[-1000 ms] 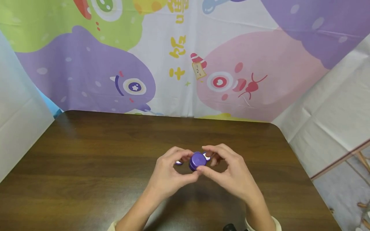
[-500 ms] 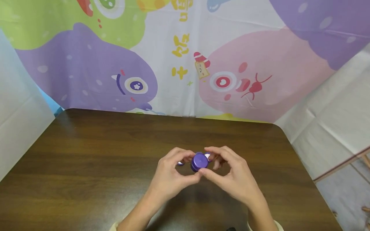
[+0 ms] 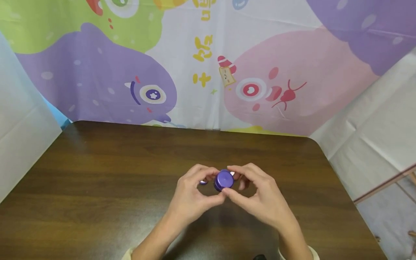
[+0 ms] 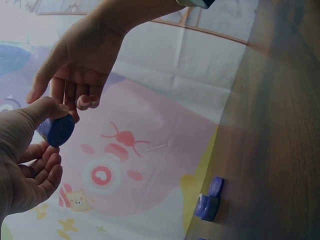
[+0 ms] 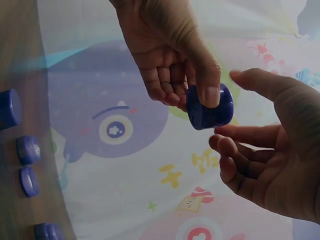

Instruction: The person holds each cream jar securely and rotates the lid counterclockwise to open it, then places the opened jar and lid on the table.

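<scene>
My left hand (image 3: 191,193) pinches a small purple round jar (image 3: 225,179) above the table, its flat end facing up toward the head view. In the right wrist view the left thumb (image 5: 211,95) presses on the side of the jar (image 5: 222,112). My right hand (image 3: 258,189) is spread around the jar's other end. Its index fingertip (image 5: 219,131) is right at the edge, while its thumb (image 5: 242,76) stands slightly off in that view. Behind the hands, a purple piece with a white face (image 3: 203,182) lies on the table, and another (image 3: 232,173) is partly hidden.
In the right wrist view several purple round pieces, among them a ring-like one (image 5: 29,181), lie along the dark wooden table (image 5: 15,210). A cartoon-printed cloth (image 3: 208,108) hangs behind the table's far edge. Something black (image 3: 260,257) shows at the bottom of the head view.
The right index finger has come closer to the jar's edge and now covers more of the white-faced piece behind it. The left hand keeps its pinch on the jar.
</scene>
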A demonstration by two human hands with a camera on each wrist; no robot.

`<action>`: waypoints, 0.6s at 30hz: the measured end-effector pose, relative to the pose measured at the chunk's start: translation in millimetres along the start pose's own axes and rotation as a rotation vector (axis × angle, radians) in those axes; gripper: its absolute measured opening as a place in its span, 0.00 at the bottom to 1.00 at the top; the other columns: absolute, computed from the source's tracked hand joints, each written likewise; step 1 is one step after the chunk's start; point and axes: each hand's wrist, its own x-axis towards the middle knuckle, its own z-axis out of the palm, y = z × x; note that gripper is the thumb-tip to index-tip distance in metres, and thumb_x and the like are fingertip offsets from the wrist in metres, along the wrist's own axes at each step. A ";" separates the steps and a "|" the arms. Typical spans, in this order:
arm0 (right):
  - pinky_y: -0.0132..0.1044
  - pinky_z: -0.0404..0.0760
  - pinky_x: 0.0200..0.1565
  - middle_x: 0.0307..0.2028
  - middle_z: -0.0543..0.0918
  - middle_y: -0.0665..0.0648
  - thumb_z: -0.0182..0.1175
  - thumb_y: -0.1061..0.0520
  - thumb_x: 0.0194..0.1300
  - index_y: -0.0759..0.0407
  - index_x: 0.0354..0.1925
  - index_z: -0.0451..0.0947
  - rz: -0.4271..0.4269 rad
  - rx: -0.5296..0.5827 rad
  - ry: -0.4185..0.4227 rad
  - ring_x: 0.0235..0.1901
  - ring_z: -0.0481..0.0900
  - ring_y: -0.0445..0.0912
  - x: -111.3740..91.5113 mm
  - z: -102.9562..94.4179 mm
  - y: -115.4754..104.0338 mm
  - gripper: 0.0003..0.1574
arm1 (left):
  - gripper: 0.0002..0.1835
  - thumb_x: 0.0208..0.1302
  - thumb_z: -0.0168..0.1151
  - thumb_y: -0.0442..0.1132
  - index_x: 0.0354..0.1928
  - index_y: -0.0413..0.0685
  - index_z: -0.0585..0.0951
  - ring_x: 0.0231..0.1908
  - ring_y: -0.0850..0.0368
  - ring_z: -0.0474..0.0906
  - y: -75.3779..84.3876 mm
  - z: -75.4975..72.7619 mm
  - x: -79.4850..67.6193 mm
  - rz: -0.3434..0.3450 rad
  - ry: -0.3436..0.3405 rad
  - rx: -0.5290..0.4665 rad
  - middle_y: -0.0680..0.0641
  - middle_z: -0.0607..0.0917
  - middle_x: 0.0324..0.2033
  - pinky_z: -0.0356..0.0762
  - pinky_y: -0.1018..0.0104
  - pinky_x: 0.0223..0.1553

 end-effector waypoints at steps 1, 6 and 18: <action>0.26 0.74 0.30 0.32 0.78 0.45 0.74 0.58 0.45 0.52 0.45 0.80 0.002 -0.001 0.012 0.27 0.72 0.36 0.0 0.0 -0.1 0.26 | 0.20 0.38 0.76 0.36 0.38 0.47 0.82 0.34 0.64 0.76 0.9 -0.2 0.1 -0.006 -0.003 -0.001 0.53 0.82 0.33 0.77 0.72 0.36; 0.25 0.71 0.27 0.29 0.77 0.44 0.77 0.56 0.39 0.51 0.38 0.80 0.039 -0.012 0.063 0.26 0.71 0.36 -0.9 0.0 -0.9 0.24 | 0.19 0.38 0.75 0.36 0.38 0.48 0.82 0.34 0.64 0.76 2.6 0.7 -0.6 -0.019 -0.011 0.010 0.54 0.82 0.33 0.76 0.70 0.36; 0.25 0.72 0.30 0.36 0.77 0.45 0.72 0.56 0.49 0.52 0.47 0.78 0.023 -0.008 -0.047 0.27 0.71 0.36 -1.4 -4.2 -0.3 0.25 | 0.19 0.38 0.76 0.37 0.37 0.48 0.83 0.33 0.65 0.76 -0.5 3.2 -0.7 0.006 0.015 0.019 0.54 0.81 0.31 0.76 0.72 0.35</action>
